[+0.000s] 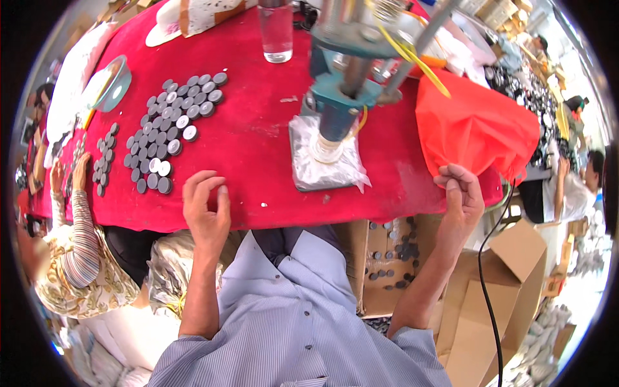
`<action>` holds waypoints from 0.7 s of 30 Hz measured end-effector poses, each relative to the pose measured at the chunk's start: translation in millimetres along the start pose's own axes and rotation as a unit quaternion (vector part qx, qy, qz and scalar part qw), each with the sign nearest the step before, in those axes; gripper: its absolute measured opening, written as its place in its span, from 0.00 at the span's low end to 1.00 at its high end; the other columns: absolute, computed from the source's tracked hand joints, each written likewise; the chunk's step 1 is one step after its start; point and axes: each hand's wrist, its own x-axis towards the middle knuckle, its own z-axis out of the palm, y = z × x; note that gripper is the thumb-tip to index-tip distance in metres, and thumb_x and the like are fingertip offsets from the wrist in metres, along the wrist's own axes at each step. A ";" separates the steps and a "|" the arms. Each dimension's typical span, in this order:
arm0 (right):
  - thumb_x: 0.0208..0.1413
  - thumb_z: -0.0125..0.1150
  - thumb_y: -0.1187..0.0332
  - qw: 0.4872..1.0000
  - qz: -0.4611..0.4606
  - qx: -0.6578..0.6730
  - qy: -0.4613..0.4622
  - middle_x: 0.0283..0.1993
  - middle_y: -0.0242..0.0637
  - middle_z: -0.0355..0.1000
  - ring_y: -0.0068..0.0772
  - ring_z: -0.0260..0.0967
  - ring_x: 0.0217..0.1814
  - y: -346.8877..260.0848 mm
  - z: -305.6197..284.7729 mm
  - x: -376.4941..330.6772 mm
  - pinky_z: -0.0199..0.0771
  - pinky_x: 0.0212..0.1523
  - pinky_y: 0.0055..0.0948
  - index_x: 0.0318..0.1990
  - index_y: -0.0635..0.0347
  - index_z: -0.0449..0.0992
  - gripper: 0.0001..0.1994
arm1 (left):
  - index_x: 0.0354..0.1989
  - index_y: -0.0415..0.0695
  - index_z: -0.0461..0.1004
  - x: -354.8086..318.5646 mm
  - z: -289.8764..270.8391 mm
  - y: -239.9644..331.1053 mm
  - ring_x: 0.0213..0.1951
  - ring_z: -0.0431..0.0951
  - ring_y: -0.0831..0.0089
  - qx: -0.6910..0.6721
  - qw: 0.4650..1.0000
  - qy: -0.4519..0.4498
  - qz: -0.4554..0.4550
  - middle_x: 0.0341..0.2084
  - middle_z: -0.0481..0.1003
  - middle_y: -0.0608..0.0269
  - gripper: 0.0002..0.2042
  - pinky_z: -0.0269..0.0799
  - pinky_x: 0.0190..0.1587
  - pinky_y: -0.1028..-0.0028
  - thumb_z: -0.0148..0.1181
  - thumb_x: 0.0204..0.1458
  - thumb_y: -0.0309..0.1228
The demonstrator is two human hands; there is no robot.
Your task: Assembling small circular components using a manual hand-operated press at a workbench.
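Note:
My left hand (206,203) hovers over the front edge of the red-covered table, its fingers bent and apart, holding nothing. My right hand (462,187) is at the front right, beside the lower edge of a bright red cloth bag (477,122). Its fingers curl in against the thumb; whatever they hold, if anything, is hidden. Between my hands stands a teal bench press (342,97), its base pad (309,171) wrapped in clear plastic. Left of it lies a spread of dark grey round caps (161,126), a few showing white faces.
A clear bottle (276,35) stands behind the press. At the left, a co-worker's hands (80,171) are by a smaller group of caps (105,158), near a clear bowl (115,84). Below the table, a cardboard box (387,258) holds loose caps. A black cable (482,271) hangs at the right.

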 end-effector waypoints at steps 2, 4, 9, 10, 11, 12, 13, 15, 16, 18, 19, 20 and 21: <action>0.64 0.52 0.79 0.999 -0.020 0.011 -0.036 0.47 0.42 0.77 0.29 0.76 0.47 0.7 12.1 21.7 0.75 0.54 0.28 0.53 0.71 0.75 0.12 | 0.44 0.40 0.78 -0.1 -15.8 -20.9 0.57 0.72 0.56 0.095 0.994 0.054 -0.012 0.51 0.74 0.51 0.11 0.65 0.61 0.61 0.63 0.52 0.19; 0.63 0.54 0.74 0.995 -0.077 0.057 -0.016 0.52 0.45 0.76 0.35 0.75 0.54 -1.0 29.3 43.7 0.74 0.59 0.35 0.58 0.72 0.71 0.17 | 0.49 0.41 0.76 0.2 -32.5 -44.5 0.61 0.66 0.53 0.126 0.986 0.100 -0.048 0.57 0.69 0.50 0.15 0.61 0.64 0.59 0.64 0.52 0.22; 0.66 0.56 0.63 0.983 -0.066 0.148 -0.088 0.64 0.51 0.67 0.45 0.69 0.65 -8.7 65.1 87.5 0.70 0.65 0.42 0.65 0.72 0.62 0.26 | 0.54 0.41 0.74 -7.3 -74.3 -81.1 0.61 0.67 0.54 0.195 0.964 0.150 -0.106 0.57 0.69 0.50 0.18 0.59 0.64 0.58 0.64 0.53 0.24; 0.66 0.56 0.63 0.981 -0.065 0.154 -0.103 0.64 0.51 0.67 0.45 0.69 0.65 -7.6 68.0 96.2 0.70 0.65 0.42 0.65 0.72 0.62 0.26 | 0.54 0.41 0.74 -10.8 -82.1 -85.9 0.61 0.67 0.54 0.198 0.959 0.159 -0.128 0.57 0.70 0.50 0.18 0.59 0.64 0.58 0.64 0.53 0.24; 0.67 0.54 0.61 0.978 -0.074 0.173 -0.086 0.65 0.51 0.66 0.45 0.67 0.67 -7.4 64.8 105.1 0.69 0.66 0.43 0.66 0.72 0.61 0.27 | 0.53 0.40 0.74 -12.3 -81.9 -92.2 0.59 0.69 0.54 0.222 0.958 0.144 -0.113 0.54 0.72 0.50 0.18 0.62 0.62 0.58 0.65 0.52 0.24; 0.68 0.52 0.59 0.976 -0.081 0.191 -0.065 0.65 0.51 0.66 0.45 0.65 0.69 -7.1 59.3 109.9 0.68 0.67 0.44 0.67 0.72 0.61 0.28 | 0.53 0.40 0.75 -14.2 -77.0 -106.1 0.56 0.70 0.54 0.199 0.966 0.128 -0.101 0.52 0.73 0.50 0.19 0.64 0.60 0.59 0.66 0.51 0.25; 0.69 0.50 0.58 0.973 -0.081 0.205 -0.070 0.65 0.51 0.65 0.45 0.63 0.70 -9.0 51.1 115.1 0.66 0.68 0.45 0.67 0.73 0.60 0.28 | 0.53 0.40 0.75 -15.5 -73.9 -110.4 0.55 0.71 0.53 0.201 0.968 0.106 -0.107 0.51 0.73 0.51 0.20 0.64 0.59 0.59 0.67 0.51 0.25; 0.70 0.48 0.57 0.968 -0.078 0.226 -0.078 0.66 0.52 0.65 0.45 0.62 0.71 -19.6 44.2 123.0 0.65 0.68 0.46 0.68 0.73 0.59 0.29 | 0.54 0.40 0.75 -9.5 -70.9 -101.2 0.54 0.71 0.53 0.194 0.971 0.076 -0.118 0.51 0.74 0.51 0.21 0.65 0.59 0.60 0.68 0.51 0.26; 0.70 0.48 0.57 0.970 -0.094 0.212 -0.079 0.65 0.52 0.65 0.44 0.63 0.70 -23.6 44.6 126.6 0.65 0.69 0.46 0.68 0.74 0.59 0.29 | 0.54 0.40 0.74 -9.0 -68.2 -95.6 0.53 0.72 0.52 0.185 0.972 0.070 -0.128 0.51 0.74 0.51 0.21 0.65 0.59 0.60 0.69 0.50 0.27; 0.71 0.47 0.57 0.971 -0.111 0.196 -0.078 0.65 0.52 0.65 0.44 0.63 0.69 -28.8 51.0 130.0 0.64 0.69 0.46 0.67 0.75 0.60 0.29 | 0.55 0.41 0.74 -9.8 -66.5 -92.3 0.53 0.72 0.53 0.183 0.969 0.088 -0.138 0.51 0.74 0.51 0.22 0.65 0.59 0.59 0.69 0.50 0.27; 0.71 0.47 0.57 0.973 -0.107 0.195 -0.060 0.65 0.52 0.65 0.44 0.64 0.68 -31.1 54.7 132.9 0.63 0.70 0.46 0.67 0.75 0.60 0.28 | 0.56 0.41 0.74 -8.1 -67.0 -89.6 0.53 0.72 0.53 0.170 0.972 0.085 -0.138 0.51 0.74 0.51 0.23 0.65 0.59 0.59 0.69 0.50 0.27; 0.71 0.47 0.57 0.975 -0.103 0.192 -0.039 0.65 0.52 0.65 0.44 0.64 0.67 -33.5 57.4 136.1 0.62 0.70 0.45 0.66 0.76 0.61 0.28 | 0.57 0.41 0.74 -6.2 -66.5 -87.0 0.53 0.72 0.53 0.155 0.975 0.080 -0.136 0.51 0.74 0.51 0.24 0.65 0.59 0.60 0.69 0.50 0.27; 0.71 0.47 0.57 0.971 -0.094 0.217 -0.024 0.63 0.51 0.67 0.43 0.66 0.65 -39.1 59.8 140.7 0.62 0.70 0.44 0.65 0.75 0.63 0.27 | 0.57 0.42 0.75 -4.7 -66.0 -84.0 0.54 0.72 0.55 0.135 0.980 0.062 -0.136 0.52 0.74 0.51 0.24 0.66 0.59 0.61 0.70 0.49 0.26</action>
